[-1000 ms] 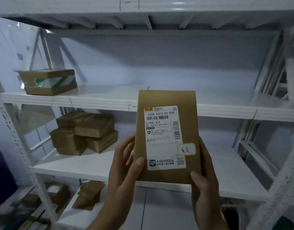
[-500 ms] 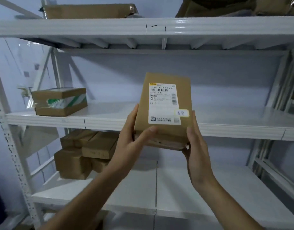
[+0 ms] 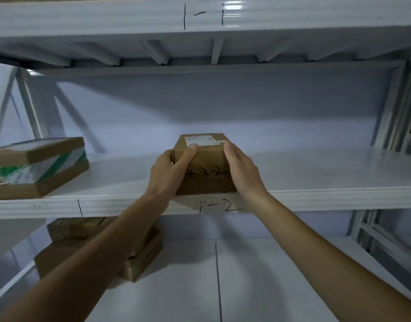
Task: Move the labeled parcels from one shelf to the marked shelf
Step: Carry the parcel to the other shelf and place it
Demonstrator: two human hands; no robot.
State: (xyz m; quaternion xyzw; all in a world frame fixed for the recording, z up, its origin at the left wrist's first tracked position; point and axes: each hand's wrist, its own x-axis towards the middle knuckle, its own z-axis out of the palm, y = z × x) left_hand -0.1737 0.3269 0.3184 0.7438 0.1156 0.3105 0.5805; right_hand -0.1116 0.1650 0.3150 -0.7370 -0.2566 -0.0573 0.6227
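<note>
A brown cardboard parcel (image 3: 207, 163) with a white shipping label on top lies flat on the middle shelf (image 3: 316, 196), at its front edge. Handwritten digits show on the parcel's near face. The shelf's front lip reads "1-2" just below the parcel. My left hand (image 3: 170, 173) grips the parcel's left side, thumb on the top edge. My right hand (image 3: 243, 169) holds its right side. Both forearms reach up from the bottom of the view.
A taped brown box with green-and-white tape (image 3: 37, 167) sits at the left of the same shelf. The shelf above (image 3: 130, 17) is marked "1-1". Several brown boxes (image 3: 139, 256) are stacked on the lower shelf (image 3: 269, 287), left of centre. Metal uprights stand at both sides.
The parcel went from upright in front of me, label facing me, up and forward, then down flat onto the middle shelf. Both hands stayed on its sides.
</note>
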